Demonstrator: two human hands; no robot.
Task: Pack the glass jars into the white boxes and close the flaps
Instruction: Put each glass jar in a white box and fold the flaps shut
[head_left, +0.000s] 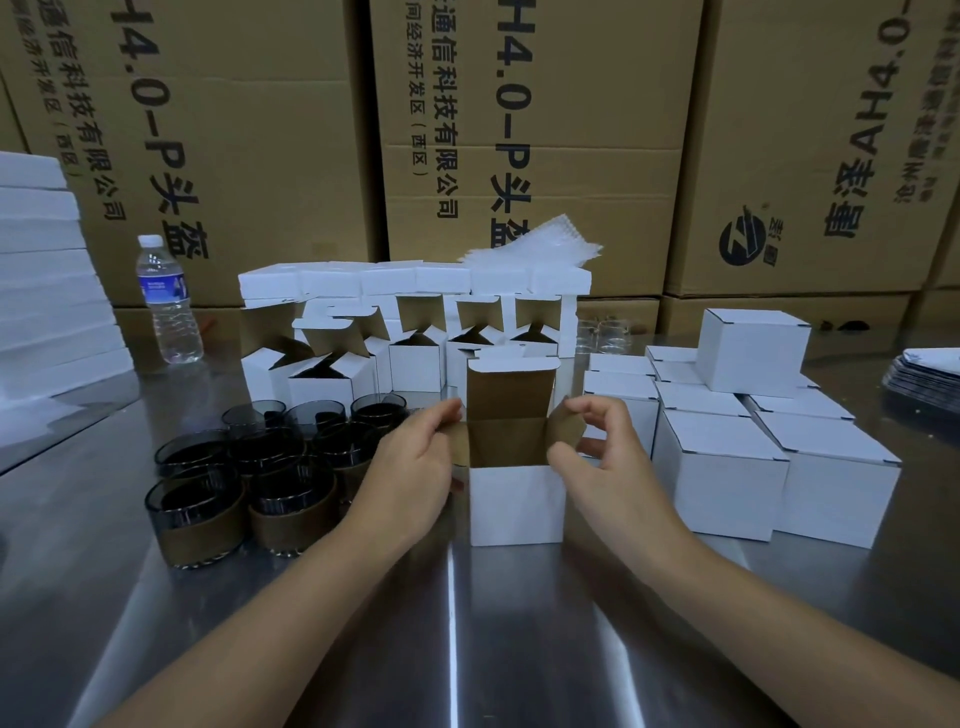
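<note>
Cartons printed "4.0-P头盔", open white box

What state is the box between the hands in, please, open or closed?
Open: the white box has its top flap upright, brown inside showing.

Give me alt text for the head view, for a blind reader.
The left hand and right hand hold the side flaps of an open box on a steel table. Dark jars stand left of it, closed boxes right.

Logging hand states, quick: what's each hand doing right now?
Left hand: gripping the left flap of the open white box.
Right hand: pinching its right flap.
</note>
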